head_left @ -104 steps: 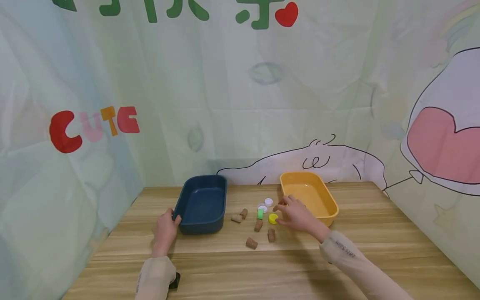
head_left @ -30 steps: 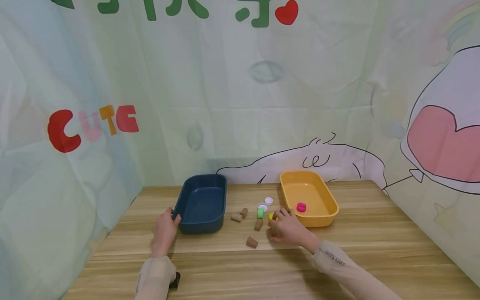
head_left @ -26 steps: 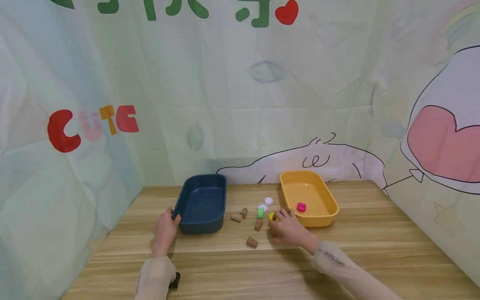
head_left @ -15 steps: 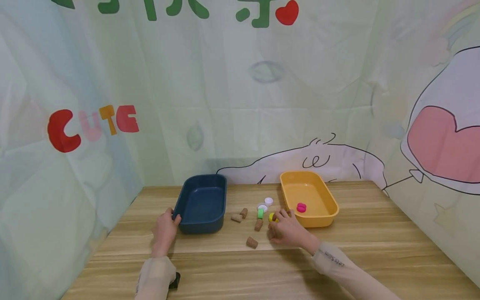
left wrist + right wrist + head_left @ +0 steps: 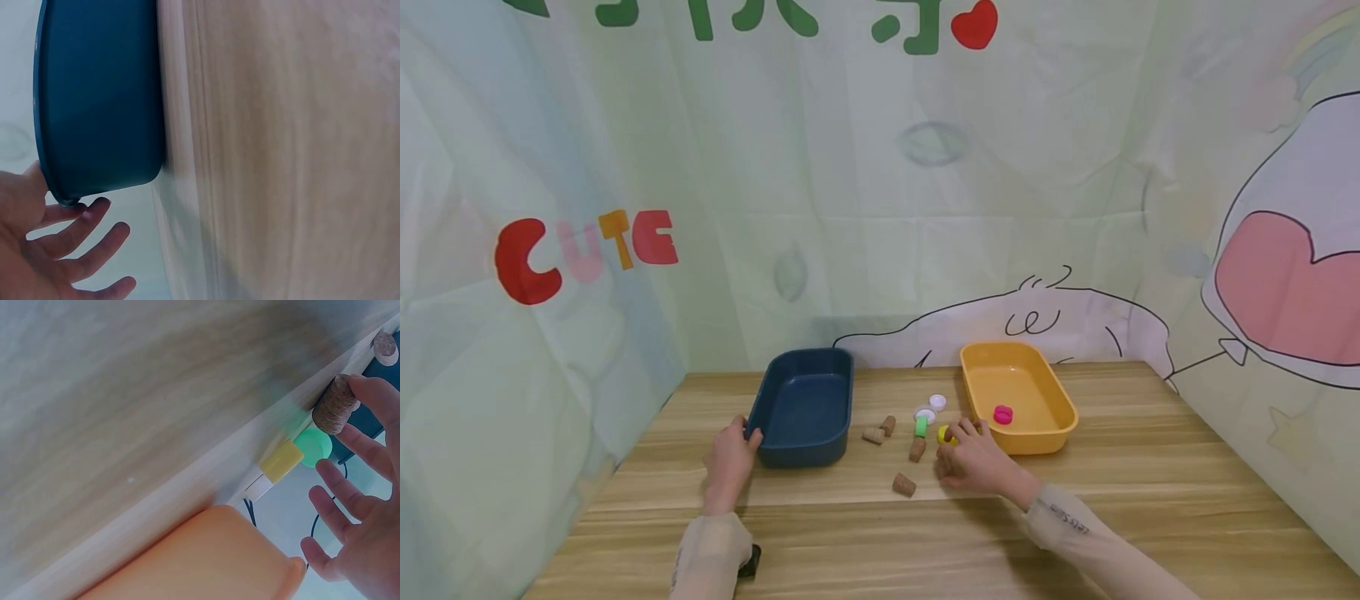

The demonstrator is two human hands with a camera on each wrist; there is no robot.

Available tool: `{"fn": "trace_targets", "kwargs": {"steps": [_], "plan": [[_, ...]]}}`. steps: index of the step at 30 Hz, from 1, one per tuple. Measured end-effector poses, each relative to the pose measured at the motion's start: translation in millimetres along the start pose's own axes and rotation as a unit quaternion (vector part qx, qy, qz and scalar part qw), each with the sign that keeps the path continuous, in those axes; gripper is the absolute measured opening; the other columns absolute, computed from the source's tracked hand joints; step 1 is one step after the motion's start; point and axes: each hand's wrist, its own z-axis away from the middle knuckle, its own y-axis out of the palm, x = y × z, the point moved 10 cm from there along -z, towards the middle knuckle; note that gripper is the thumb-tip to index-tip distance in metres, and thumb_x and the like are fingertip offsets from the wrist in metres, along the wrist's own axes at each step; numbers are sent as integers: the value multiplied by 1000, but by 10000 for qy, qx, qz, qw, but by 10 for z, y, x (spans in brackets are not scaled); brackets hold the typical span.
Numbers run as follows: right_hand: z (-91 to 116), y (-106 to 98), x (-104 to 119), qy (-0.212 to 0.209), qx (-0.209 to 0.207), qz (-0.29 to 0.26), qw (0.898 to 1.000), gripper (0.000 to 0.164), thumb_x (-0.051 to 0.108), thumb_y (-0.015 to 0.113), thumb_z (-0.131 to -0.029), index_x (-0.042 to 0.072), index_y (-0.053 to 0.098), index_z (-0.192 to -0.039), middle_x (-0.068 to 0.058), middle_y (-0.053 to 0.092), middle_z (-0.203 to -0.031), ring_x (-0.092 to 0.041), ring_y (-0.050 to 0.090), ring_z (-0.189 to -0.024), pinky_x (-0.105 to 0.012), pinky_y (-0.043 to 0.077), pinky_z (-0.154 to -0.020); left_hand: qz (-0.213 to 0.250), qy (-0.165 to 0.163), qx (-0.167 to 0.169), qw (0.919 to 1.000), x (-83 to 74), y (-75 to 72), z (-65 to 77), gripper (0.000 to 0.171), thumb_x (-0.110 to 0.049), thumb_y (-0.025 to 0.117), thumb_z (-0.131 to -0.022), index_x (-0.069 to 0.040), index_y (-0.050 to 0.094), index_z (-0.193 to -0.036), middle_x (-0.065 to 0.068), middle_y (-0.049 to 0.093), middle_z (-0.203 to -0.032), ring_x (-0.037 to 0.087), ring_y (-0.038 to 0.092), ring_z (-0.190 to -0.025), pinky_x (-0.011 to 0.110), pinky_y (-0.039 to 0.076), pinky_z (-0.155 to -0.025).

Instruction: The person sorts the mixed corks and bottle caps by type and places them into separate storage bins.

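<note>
My left hand (image 5: 730, 462) grips the near left rim of a dark blue tub (image 5: 805, 454); in the left wrist view its other fingers spread below the rim. Between thumb and index finger, my right hand (image 5: 977, 462) pinches a brown cork (image 5: 334, 407), seen in the right wrist view but mostly hidden by the hand in the head view. Just beyond those fingers lies a yellow bottle cap (image 5: 944, 434), partly covered. A green cap (image 5: 921, 427) touches or nearly touches another cork (image 5: 917, 450). One more cork (image 5: 904, 485) lies nearer me.
At the right stands a yellow tub (image 5: 1041, 443) with a pink cap (image 5: 1003, 414) inside. Two white caps (image 5: 937, 402) lie between the tubs. Two corks (image 5: 873, 436) sit close to the blue tub. A printed curtain (image 5: 880, 250) hangs behind the table (image 5: 850, 550).
Since the oldest frame, my right hand has come nearer and taken hold of the cork. The pink cap now shows in the yellow tub. Over the last second almost nothing has moved.
</note>
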Motion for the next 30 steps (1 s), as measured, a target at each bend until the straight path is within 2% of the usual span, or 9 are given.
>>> {"fn": "trace_targets", "kwargs": {"steps": [6, 14, 17, 23, 30], "plan": [[1, -3, 0, 55, 100, -101, 9999, 22, 37, 74, -65, 22, 61, -75, -1, 56, -94, -22, 45, -91, -45, 35, -75, 179, 126, -58, 9997, -13, -6, -6, 23, -14, 53, -86, 7, 51, -97, 24, 60, -79, 29, 55, -62, 36, 38, -47], [8, 29, -26, 157, 259, -82, 9995, 21, 37, 72, -67, 22, 62, -77, -1, 55, -95, -21, 44, -92, -44, 34, -76, 247, 157, 26, 9996, 1, 11, -43, 25, -14, 55, -84, 6, 49, -99, 13, 54, -63, 19, 46, -51, 27, 30, -44], [2, 32, -30, 162, 287, -116, 9994, 20, 37, 72, -67, 23, 61, -76, -1, 55, -96, -21, 44, -92, -45, 34, -77, 373, 110, 52, 9992, 11, 9, -54, 22, -13, 54, -84, 6, 48, -93, 11, 53, -59, 17, 48, -49, 26, 29, -44], [-5, 62, -38, 174, 385, -209, 9989, 23, 39, 72, -68, 22, 64, -81, -1, 55, -97, -21, 43, -93, -44, 34, -76, 787, -93, 185, 9967, 54, 24, -56, 19, -11, 51, -85, 0, 42, -73, 12, 54, -59, 15, 56, -47, 25, 37, -44], [-5, 48, -22, 140, 304, -153, 9993, 24, 38, 73, -66, 22, 63, -81, -1, 54, -96, -21, 43, -92, -42, 33, -75, 1561, -296, 269, 9869, 73, 63, -36, 22, -6, 48, -87, 1, 38, -68, 21, 58, -64, 24, 63, -52, 29, 51, -48]]}}
